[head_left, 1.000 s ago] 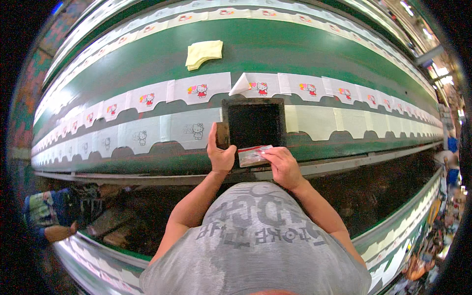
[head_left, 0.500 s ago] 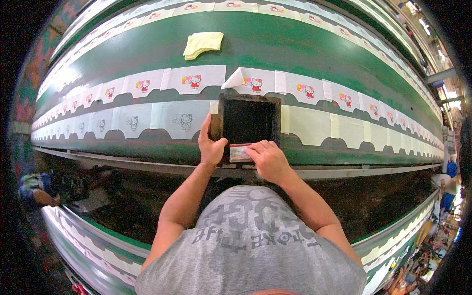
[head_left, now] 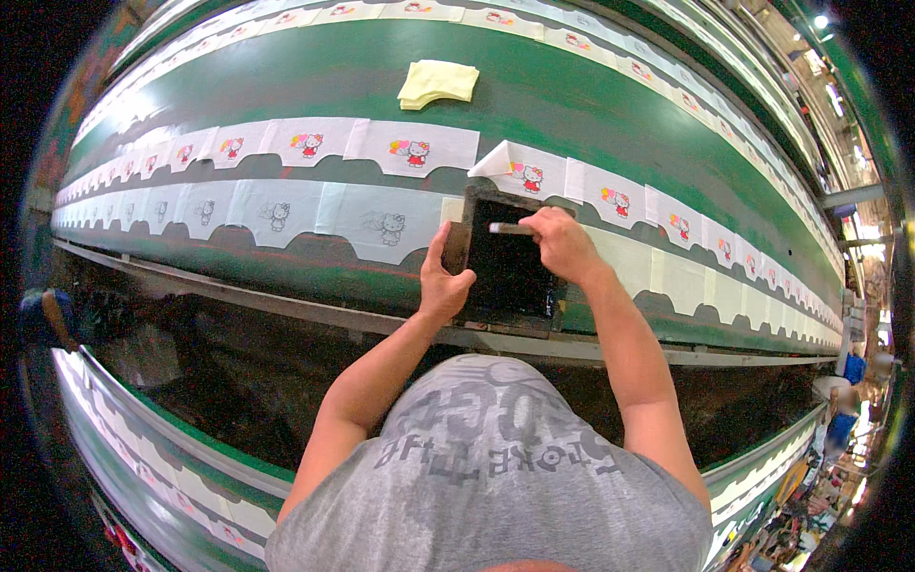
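A black-framed printing screen [head_left: 505, 272] lies flat over the near row of cut cloth pieces on the green table. My left hand [head_left: 445, 289] is closed on its left edge, thumb toward me. Near the frame's far side, my right hand [head_left: 569, 246] grips a short, narrow squeegee [head_left: 511, 229] above the dark mesh. Left of the screen, pale cloth pieces [head_left: 386, 227] carry grey outline cat figures. Plain cream pieces [head_left: 624, 265] run to the right. The cloth under the screen is hidden.
Behind lies a row of white pieces [head_left: 416, 153] with coloured cat prints; one piece [head_left: 527, 170] has a folded corner. A pale yellow cloth stack [head_left: 438, 84] rests farther back. A metal rail [head_left: 372, 317] edges the table. Another person's arm [head_left: 57, 319] shows at far left.
My right hand has moved the squeegee from the screen's near end to its far end. My left hand stays on the frame's left edge. The whole view has shifted and tilted slightly.
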### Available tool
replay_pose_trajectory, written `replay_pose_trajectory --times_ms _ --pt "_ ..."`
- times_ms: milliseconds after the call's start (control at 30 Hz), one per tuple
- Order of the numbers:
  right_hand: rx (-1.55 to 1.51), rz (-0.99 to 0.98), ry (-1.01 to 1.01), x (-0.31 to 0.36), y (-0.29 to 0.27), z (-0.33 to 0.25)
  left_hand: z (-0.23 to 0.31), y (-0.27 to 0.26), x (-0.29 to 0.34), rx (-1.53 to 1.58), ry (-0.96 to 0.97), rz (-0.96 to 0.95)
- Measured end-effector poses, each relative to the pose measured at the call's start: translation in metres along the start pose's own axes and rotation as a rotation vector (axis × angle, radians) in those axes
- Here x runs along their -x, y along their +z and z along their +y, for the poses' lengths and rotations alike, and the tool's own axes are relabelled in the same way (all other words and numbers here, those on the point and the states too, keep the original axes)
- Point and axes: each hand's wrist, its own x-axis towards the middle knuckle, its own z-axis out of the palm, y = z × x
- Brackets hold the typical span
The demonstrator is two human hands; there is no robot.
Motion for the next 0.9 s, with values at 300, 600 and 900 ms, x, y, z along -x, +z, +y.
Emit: replay_pose_trajectory --times_ms 300,600,900 --pt "0.061 0.02 0.043 0.017 0.017 -0.036 -0.017 -0.004 0.005 -0.039 0.003 0.013" --pt "0.049 0.013 0.101 0.084 0.039 -0.098 -0.001 -0.005 0.004 -0.124 0.01 0.031" --pt "0.056 -0.001 0.116 0.086 0.037 -0.102 0.007 -0.012 -0.002 -0.114 0.011 -0.018"
